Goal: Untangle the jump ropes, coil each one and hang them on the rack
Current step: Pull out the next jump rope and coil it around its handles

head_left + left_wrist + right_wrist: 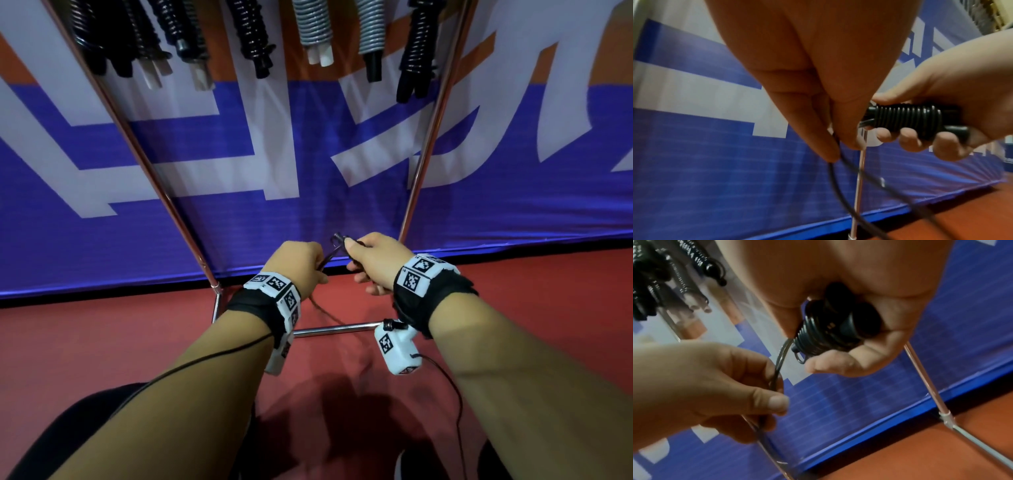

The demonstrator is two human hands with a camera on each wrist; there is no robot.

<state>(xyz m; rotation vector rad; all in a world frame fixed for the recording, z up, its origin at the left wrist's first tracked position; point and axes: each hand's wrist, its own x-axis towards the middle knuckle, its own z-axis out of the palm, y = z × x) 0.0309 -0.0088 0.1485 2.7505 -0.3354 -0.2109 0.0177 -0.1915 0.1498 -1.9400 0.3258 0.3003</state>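
Observation:
My right hand [371,260] grips the two black handles of a jump rope [838,327] with the dark cord wound round them in tight coils [908,120]. My left hand [301,263] pinches the loose black cord [835,177] just left of the handles, thumb against fingers [777,402]. From there the cord [322,310] trails down toward the red floor. Several coiled jump ropes [253,37] hang from the rack at the top of the head view, some black, some grey [315,31].
The rack's chrome uprights [424,147] slant down to a low crossbar [332,329] just beneath my wrists. Behind it stands a blue and white banner [205,154]. The floor [102,342] is red. A thin sensor cable [452,394] hangs from my right wrist.

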